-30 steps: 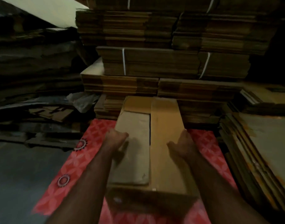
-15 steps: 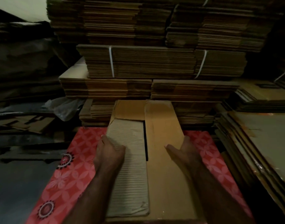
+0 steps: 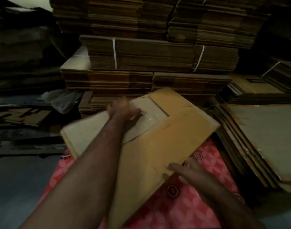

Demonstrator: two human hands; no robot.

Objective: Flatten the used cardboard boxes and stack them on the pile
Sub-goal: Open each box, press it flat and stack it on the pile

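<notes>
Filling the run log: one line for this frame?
stage: flattening | left hand: on cardboard box far end | right hand: grips near edge | box: skewed over red mat

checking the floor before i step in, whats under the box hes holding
A red patterned mat lies under the box, showing at its right and lower edges and a little at the left. The middle of the mat is covered by the box and arms, so anything there cannot be seen.

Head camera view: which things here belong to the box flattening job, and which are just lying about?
Job:
- flattened box
- left hand, on its pale flap
- right hand, at its near edge
- loose pile

Lying about:
- plastic bag
- cardboard scraps
- red mat
- strapped bundles
</notes>
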